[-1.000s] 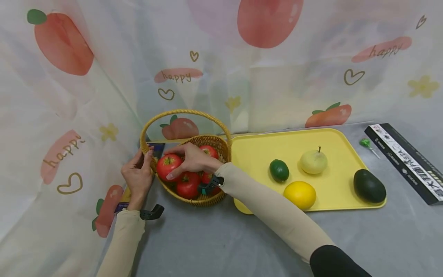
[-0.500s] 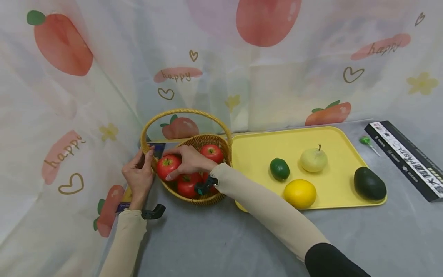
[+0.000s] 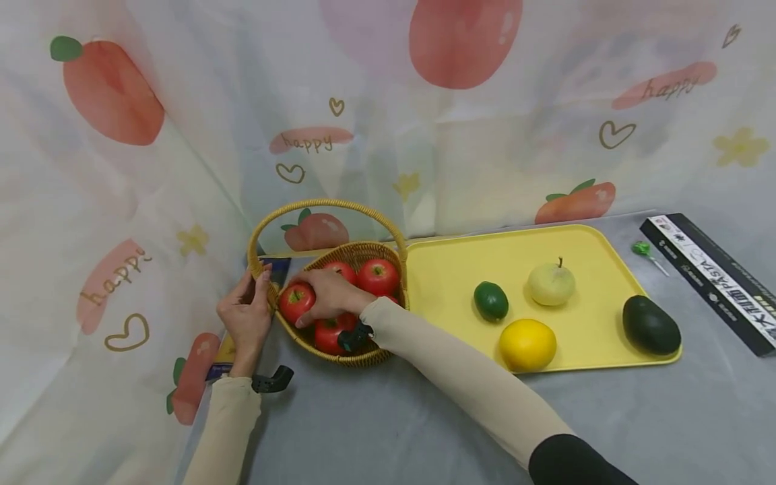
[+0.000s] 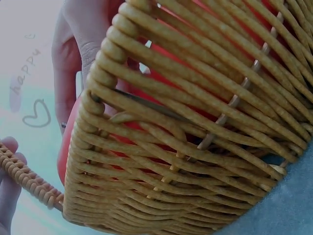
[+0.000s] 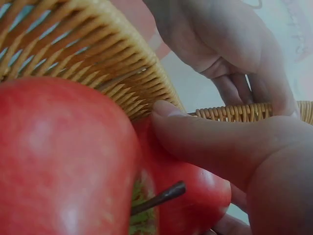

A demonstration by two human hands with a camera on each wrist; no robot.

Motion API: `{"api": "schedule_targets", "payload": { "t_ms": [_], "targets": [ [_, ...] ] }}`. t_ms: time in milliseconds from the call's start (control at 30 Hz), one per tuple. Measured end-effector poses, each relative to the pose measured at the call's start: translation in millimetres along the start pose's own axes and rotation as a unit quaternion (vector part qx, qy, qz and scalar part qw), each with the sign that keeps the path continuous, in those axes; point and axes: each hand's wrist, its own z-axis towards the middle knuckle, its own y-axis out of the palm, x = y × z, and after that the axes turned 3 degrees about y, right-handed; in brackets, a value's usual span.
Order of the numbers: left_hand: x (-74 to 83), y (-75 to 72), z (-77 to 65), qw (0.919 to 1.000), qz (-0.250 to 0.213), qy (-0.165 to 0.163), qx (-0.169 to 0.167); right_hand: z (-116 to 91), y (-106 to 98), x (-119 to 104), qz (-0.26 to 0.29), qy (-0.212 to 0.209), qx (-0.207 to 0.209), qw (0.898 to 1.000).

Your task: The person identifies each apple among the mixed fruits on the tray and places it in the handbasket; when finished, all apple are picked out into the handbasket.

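Note:
A wicker basket (image 3: 339, 361) with a tall arched handle (image 3: 327, 203) holds several red apples. My right hand (image 3: 333, 295) reaches in from the right and grips the leftmost apple (image 3: 297, 302), near the basket's left rim. In the right wrist view, the thumb (image 5: 205, 137) lies along that apple, and another apple (image 5: 63, 161) with a dark stem fills the foreground. My left hand (image 3: 245, 320) pinches the handle low on its left side; its fingertips (image 4: 7, 147) show on the handle in the left wrist view. Further apples (image 3: 378, 277) lie behind my right hand.
Right of the basket, a yellow tray (image 3: 442, 269) bears a lime (image 3: 491, 301), a lemon (image 3: 527, 345), a pale green round fruit (image 3: 550, 283) and an avocado (image 3: 651, 325). Beyond it lie a green lollipop (image 3: 641, 248) and a long black pasta box (image 3: 715, 283). A printed curtain hangs behind.
My right hand has shifted slightly left and lower with the leftmost apple. More of the apples behind it shows now. My left hand keeps its hold on the handle.

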Motion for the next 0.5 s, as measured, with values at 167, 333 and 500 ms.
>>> {"api": "schedule_targets", "payload": {
  "t_ms": [167, 333, 500],
  "targets": [
    [15.0, -2.4, -0.8, 1.0000, 0.005, 0.006, 0.006, -2, 1, -3, 0.003, -0.017, -0.003, 1.000],
    [17.7, -6.6, -1.1, 1.0000, 0.006, 0.004, 0.000, -7, 2, -5, -0.018, -0.032, -0.024, 0.999],
    [19.8, -13.2, -3.0, 0.9999, 0.007, -0.002, -0.010, -27, -3, -3, -0.004, -0.062, -0.024, 0.998]
  ]
}}
